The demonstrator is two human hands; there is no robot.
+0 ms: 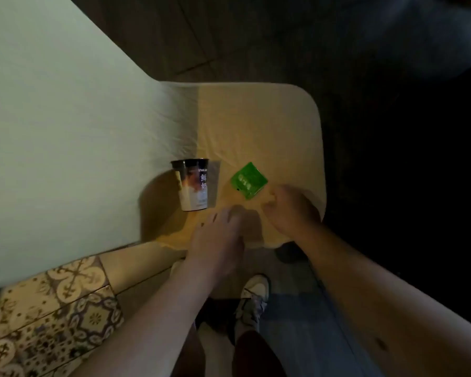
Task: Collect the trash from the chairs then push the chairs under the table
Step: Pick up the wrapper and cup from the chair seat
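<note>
The right side of the frame is too dark to make out, and the table (52, 131) at left hides part of my chair (269, 126). On the seat near centre lies a paper cup (193, 186), dark-rimmed with a brown-and-white print, on its side with its long axis running up the frame and its mouth toward the top. Just right of it lies a flat green packet (248, 180), turned cornerwise. My left hand (218, 235) reaches with loose fingers below the cup; my right hand (291, 208) is loosely curled beside the packet, holding nothing.

Cup (193, 186) & packet (248, 180) on chair seat (269, 126); cup left, by table (65, 131) edge.
</note>
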